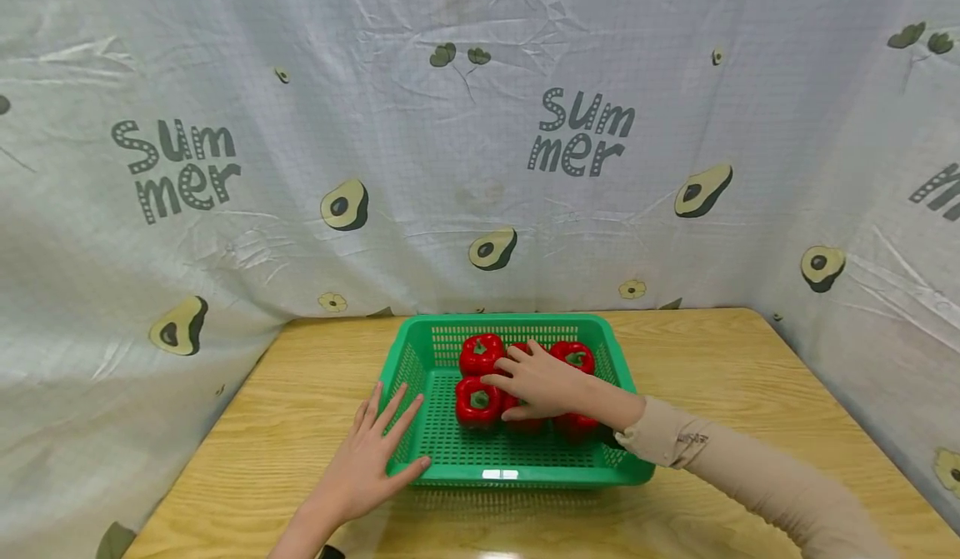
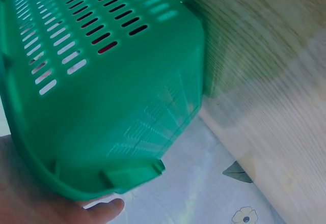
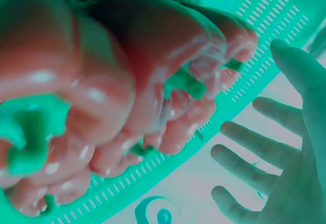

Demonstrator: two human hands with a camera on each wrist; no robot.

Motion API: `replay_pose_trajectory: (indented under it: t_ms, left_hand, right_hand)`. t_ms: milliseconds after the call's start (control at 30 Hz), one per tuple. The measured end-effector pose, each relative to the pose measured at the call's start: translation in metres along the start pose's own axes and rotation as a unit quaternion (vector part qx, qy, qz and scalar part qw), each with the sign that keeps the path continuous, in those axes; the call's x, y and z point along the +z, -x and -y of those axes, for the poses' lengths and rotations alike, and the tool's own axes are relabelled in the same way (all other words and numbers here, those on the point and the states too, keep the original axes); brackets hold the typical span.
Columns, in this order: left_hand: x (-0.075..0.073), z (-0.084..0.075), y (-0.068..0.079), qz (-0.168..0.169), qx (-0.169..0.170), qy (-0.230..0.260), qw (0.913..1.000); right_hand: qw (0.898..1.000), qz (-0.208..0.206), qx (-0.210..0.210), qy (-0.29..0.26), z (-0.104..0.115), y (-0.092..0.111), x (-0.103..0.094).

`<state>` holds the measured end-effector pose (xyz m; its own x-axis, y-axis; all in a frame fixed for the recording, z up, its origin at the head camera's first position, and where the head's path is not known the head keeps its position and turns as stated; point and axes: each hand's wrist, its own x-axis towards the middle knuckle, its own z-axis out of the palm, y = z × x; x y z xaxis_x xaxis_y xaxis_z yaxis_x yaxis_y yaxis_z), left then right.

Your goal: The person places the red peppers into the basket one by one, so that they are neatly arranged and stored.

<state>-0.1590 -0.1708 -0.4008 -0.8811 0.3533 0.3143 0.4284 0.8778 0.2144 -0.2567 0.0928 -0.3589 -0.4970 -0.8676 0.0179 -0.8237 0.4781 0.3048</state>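
A green plastic basket with slotted walls holds several red bell peppers, mostly in its middle and right part. At its left front corner my left hand lies against the rim with straight, spread fingers. In the left wrist view, part of that hand shows by the rim of the basket. Above the peppers is my right hand, fingers spread and hiding some of them. The right wrist view shows that hand with extended fingers and nothing in its grasp, beside peppers with green stems.
The basket stands on a light wooden table close to its back edge. Behind and at the sides hangs a pale cloth printed with avocados and the word "summer".
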Motion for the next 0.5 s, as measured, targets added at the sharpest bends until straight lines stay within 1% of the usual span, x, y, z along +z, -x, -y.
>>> replay_pose_trajectory:
  t_ms: [100, 167, 333, 433, 500]
  left_hand:
    - [-0.002, 0.0, 0.002, 0.004, -0.002, 0.013, 0.9999]
    - [-0.004, 0.0, 0.004, 0.005, -0.003, 0.021, 0.9998]
    - [-0.01, 0.002, 0.01, -0.024, 0.01, 0.024, 0.9994]
    - [-0.012, 0.004, 0.012, -0.043, 0.018, 0.021, 0.9987]
    - [-0.014, 0.006, 0.014, -0.05, 0.019, 0.026, 0.9982]
  right_hand:
    - [1.0, -0.007, 0.013, -0.022, -0.005, 0.019, -0.005]
    - [0.999, -0.026, 0.019, -0.027, -0.008, 0.033, -0.007]
    - [0.995, -0.084, 0.038, -0.036, -0.02, 0.07, -0.006]
    - [0.992, -0.099, 0.056, -0.052, -0.027, 0.092, -0.003]
    - [0.99, -0.107, 0.067, -0.064, -0.032, 0.106, 0.0]
